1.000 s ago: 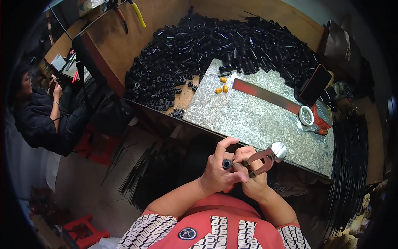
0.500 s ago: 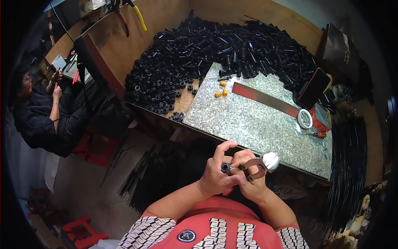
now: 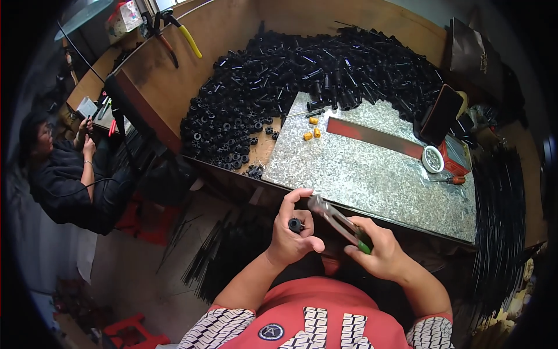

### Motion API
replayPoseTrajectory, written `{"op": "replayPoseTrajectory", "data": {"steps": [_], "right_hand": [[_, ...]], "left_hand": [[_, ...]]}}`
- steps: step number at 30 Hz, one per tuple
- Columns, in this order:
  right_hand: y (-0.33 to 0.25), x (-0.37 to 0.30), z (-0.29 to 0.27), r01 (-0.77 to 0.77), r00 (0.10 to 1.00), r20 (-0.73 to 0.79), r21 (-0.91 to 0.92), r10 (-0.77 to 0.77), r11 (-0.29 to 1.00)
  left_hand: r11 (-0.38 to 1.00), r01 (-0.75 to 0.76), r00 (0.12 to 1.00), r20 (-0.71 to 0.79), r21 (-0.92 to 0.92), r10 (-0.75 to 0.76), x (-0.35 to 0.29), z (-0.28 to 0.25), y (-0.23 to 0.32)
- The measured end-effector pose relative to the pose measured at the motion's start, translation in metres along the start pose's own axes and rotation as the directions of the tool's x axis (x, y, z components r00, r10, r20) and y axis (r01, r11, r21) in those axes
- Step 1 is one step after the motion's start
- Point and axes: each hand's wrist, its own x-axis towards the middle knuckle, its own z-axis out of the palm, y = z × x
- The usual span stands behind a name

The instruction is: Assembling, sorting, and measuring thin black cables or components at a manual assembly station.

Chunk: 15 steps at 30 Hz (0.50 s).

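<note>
My left hand (image 3: 290, 237) holds a small black ribbed part (image 3: 296, 225) with a round end, tucked against the curled fingers. Its index finger and thumb are stretched out, apart from each other. In my right hand (image 3: 379, 249) is a pair of pliers (image 3: 342, 224) with a metal head and a green grip. The pliers' head points to the upper left, close by my left index finger. Both hands are in front of the bench's near edge. How far the jaws are parted is hard to tell.
A speckled board (image 3: 372, 168) bears yellow pieces (image 3: 308, 136), a flat metal strip (image 3: 375, 140), a white bowl (image 3: 432, 159) and a screwdriver (image 3: 455, 180). Behind is a large heap of black parts (image 3: 314, 67). A phone (image 3: 442, 115) leans at right. At far left another person (image 3: 72, 174) sits working.
My right hand has drawn away to the right from my left, and the pliers' head has swung from pointing right to pointing left. My left hand has shifted slightly left, still holding the black part.
</note>
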Motion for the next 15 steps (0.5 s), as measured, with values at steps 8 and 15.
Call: {"op": "replayPoseTrajectory", "data": {"steps": [8,15], "right_hand": [[-0.017,-0.022,-0.023,0.167,0.984,0.047,-0.598,-0.174,0.784],[-0.012,-0.031,-0.017,0.181,0.973,0.033,-0.721,-0.229,0.668]], "left_hand": [[0.992,-0.017,1.000,0.014,0.124,0.015,0.002,0.005,0.003],[0.987,0.000,1.000,0.018,0.163,-0.003,-0.005,0.012,0.008]]}}
